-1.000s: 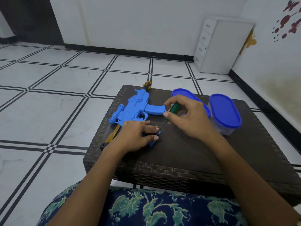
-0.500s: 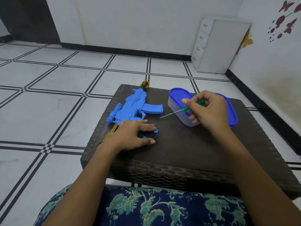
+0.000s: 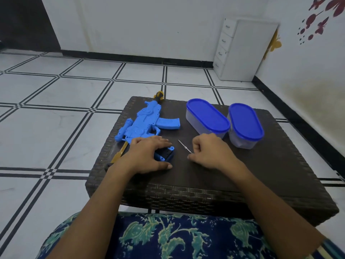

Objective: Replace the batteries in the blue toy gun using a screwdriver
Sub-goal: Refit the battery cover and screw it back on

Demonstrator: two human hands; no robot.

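The blue toy gun [image 3: 147,121] lies on the dark wicker table [image 3: 261,174], towards its far left. My left hand [image 3: 149,154] rests over the gun's near end and covers a blue and black part [image 3: 167,153], with the thumb beside it. My right hand [image 3: 209,150] is closed around the screwdriver; only its thin metal shaft [image 3: 184,146] shows, pointing up and left, low over the table. The handle is hidden in my fist.
Two clear oval containers with blue lids [image 3: 207,116] [image 3: 245,124] stand at the table's far right. A yellow and black tool [image 3: 158,94] sticks out behind the gun, and a yellow strip [image 3: 119,153] lies at the table's left edge. A white drawer unit [image 3: 242,49] stands against the far wall.
My right hand has come back from over the containers, down and towards me, with the screwdriver, and now sits low by my left hand. The left hand has hardly moved.
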